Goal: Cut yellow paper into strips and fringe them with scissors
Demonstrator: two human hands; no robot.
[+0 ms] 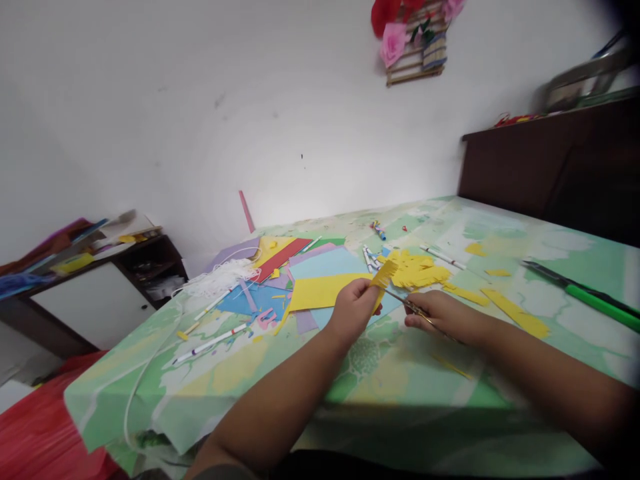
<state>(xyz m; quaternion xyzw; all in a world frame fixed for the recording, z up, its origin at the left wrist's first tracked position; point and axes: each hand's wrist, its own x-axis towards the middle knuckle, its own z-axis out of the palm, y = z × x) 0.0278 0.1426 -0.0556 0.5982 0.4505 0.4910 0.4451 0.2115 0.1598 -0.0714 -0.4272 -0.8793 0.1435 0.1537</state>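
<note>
Between the fingers of my left hand (353, 308) is a yellow paper strip (384, 275) with a fringed edge, pointing up and to the right. My right hand (443, 315) grips a small pair of scissors (416, 307), whose blades reach to the strip's lower part. Behind my left hand lies a larger yellow sheet (320, 291) on a light blue sheet (325, 262). Just beyond the scissors sits a pile of fringed yellow paper (417, 269). My left fingertips are partly hidden behind the strip.
A green-handled cutter (595, 300) lies at the right. Yellow scraps (517, 313) and markers (443, 257) are scattered nearby. At the left are a tangle of white cord (225, 277), a white marker (210, 343) and blue paper (245, 300). The patterned tablecloth (210, 393) drapes over the front edge.
</note>
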